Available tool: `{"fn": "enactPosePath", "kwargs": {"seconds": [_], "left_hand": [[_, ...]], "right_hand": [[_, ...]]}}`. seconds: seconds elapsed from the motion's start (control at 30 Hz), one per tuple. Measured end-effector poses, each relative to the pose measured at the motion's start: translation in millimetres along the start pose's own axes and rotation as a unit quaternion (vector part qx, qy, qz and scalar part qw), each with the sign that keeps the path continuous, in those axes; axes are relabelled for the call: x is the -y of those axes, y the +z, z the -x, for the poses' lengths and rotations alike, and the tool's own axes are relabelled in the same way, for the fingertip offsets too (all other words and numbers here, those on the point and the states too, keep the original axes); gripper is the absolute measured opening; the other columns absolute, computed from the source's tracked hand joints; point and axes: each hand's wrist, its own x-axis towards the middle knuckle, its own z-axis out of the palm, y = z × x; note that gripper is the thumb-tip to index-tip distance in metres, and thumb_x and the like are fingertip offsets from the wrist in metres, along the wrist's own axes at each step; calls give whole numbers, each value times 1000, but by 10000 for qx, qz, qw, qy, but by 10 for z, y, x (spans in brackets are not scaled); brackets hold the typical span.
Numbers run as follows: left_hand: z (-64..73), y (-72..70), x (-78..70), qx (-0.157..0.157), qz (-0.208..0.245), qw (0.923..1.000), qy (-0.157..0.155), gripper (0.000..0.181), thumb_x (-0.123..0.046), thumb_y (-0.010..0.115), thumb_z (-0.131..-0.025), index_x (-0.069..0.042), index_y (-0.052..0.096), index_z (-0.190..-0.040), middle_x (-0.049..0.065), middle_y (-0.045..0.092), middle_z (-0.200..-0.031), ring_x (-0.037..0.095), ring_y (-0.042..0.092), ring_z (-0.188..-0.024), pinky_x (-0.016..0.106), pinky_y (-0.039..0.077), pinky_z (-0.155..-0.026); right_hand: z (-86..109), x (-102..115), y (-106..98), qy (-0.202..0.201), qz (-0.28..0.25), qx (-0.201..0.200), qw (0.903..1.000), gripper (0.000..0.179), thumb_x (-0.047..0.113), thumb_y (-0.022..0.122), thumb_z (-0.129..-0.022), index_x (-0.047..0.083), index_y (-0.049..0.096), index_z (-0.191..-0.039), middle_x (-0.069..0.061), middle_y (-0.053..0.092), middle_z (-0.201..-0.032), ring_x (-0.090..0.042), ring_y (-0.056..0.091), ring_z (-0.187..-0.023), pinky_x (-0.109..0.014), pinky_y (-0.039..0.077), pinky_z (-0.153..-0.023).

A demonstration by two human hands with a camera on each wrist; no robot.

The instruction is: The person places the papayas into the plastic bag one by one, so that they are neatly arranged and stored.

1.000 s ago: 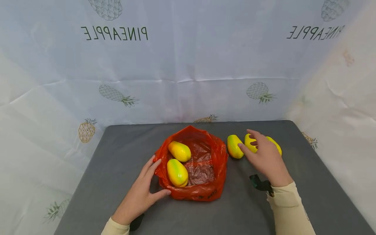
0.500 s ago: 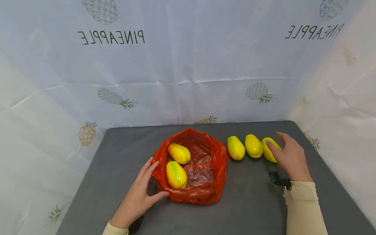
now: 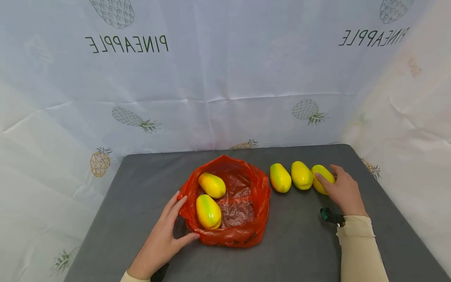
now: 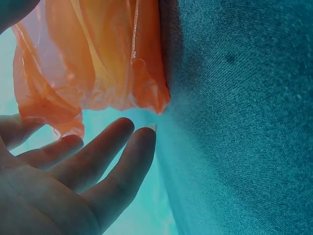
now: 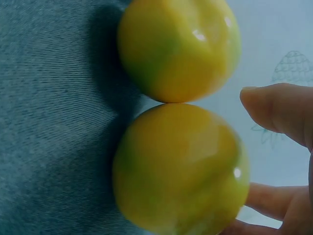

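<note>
An orange-red plastic bag [image 3: 258, 192] stands with its mouth wide, two yellow-green fruits shaped like small papayas inside it, the nearer one [image 3: 208, 211] and the farther one [image 3: 212, 185]. At the bag's left side my left hand [image 3: 160, 237] is spread, fingertips touching the rim and thumb near the front wall. In the left wrist view its fingers [image 4: 129, 156] are nearly straight beside the plastic. My right hand [image 3: 343, 192] reaches around the rightmost fruit [image 3: 318, 176] of the row, not gripping it. In the right wrist view the thumb [image 5: 279, 107] is apart from the fruit; some fingertips are hidden behind it.
Two more such fruits, the middle one [image 3: 301, 175] and the left one [image 3: 280, 178], lie between the bag and my right hand. All rest on a dark grey table [image 3: 299, 246]. A white pineapple-print cloth [image 3: 211, 78] rises behind the table and at its sides.
My right hand has moved right from over the row of fruits to the rightmost one, then lowered its fingers around it. The left hand has stayed at the bag.
</note>
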Motion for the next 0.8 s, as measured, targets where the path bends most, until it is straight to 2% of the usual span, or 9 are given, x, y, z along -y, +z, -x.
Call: {"fn": "enactPosePath", "kwargs": {"seconds": [0.3, 0.8], "left_hand": [[2, -7, -1, 2, -30, 10000, -2, 110, -60, 89, -81, -24, 35, -169, 7, 17, -182, 38, 40, -159, 61, 50, -117], [11, 18, 9, -47, -86, 9999, 81, 111, -59, 91, -80, -24, 35, -170, 7, 18, -182, 38, 41, -159, 62, 49, -118]], "right_hand": [[-10, -52, 27, 164, 74, 178, 9997, 99, 67, 49, -108, -11, 26, -165, -45, 39, -158, -62, 46, -135, -75, 47, -103], [12, -81, 36, 276, 87, 204, 9994, 98, 66, 48, -108, -11, 28, -164, -45, 42, -156, -60, 52, -129, -72, 51, -99]]}}
